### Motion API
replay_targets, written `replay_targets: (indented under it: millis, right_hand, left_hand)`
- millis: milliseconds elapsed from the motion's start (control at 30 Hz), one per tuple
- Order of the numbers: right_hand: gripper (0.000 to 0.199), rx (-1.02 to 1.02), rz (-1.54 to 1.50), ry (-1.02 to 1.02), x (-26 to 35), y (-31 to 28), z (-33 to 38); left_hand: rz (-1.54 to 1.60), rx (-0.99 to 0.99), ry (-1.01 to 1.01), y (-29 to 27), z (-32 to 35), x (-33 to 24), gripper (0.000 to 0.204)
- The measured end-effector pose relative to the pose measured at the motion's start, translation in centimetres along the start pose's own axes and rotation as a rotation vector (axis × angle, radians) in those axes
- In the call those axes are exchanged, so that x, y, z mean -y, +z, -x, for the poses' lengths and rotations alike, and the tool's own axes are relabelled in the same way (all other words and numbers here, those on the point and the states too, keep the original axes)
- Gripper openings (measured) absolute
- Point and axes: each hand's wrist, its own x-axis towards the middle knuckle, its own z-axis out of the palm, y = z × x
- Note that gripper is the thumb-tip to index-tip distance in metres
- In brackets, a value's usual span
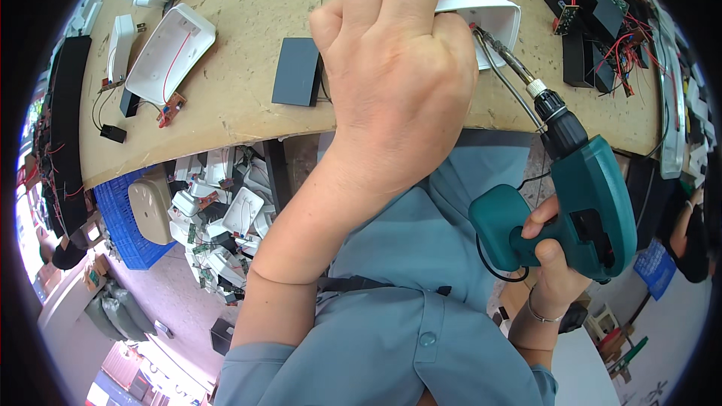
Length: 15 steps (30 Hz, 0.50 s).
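Observation:
My left hand [395, 75] is closed over a white plastic casing [492, 19] and presses it onto the wooden workbench [248, 0]. My right hand [553, 256] grips a teal power screwdriver [583, 195] by its handle. The driver's long metal bit [508, 60] runs up and left into the open side of the casing, right beside my left fingers. My left hand hides most of the casing.
A black flat block [297, 71] lies left of my hand. Another white casing with red wires [169, 53] sits at the bench's left. Black parts and red-wired circuit boards [594, 26] crowd the right. A blue crate [131, 225] and a pile of white casings [226, 214] sit below the bench.

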Motion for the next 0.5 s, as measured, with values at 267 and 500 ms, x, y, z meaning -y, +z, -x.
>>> replay_targets:
  millis: [267,500]
  right_hand:
    - [0.062,-0.041,0.023,-0.029,0.29,0.65,0.18]
    - [0.064,-0.016,0.065,0.022,0.62,0.58,0.35]
  left_hand:
    - [0.013,-0.001,-0.009,0.46,0.03,-0.01,0.008]
    - [0.018,-0.002,-0.012,0.37,0.06,-0.11,0.008]
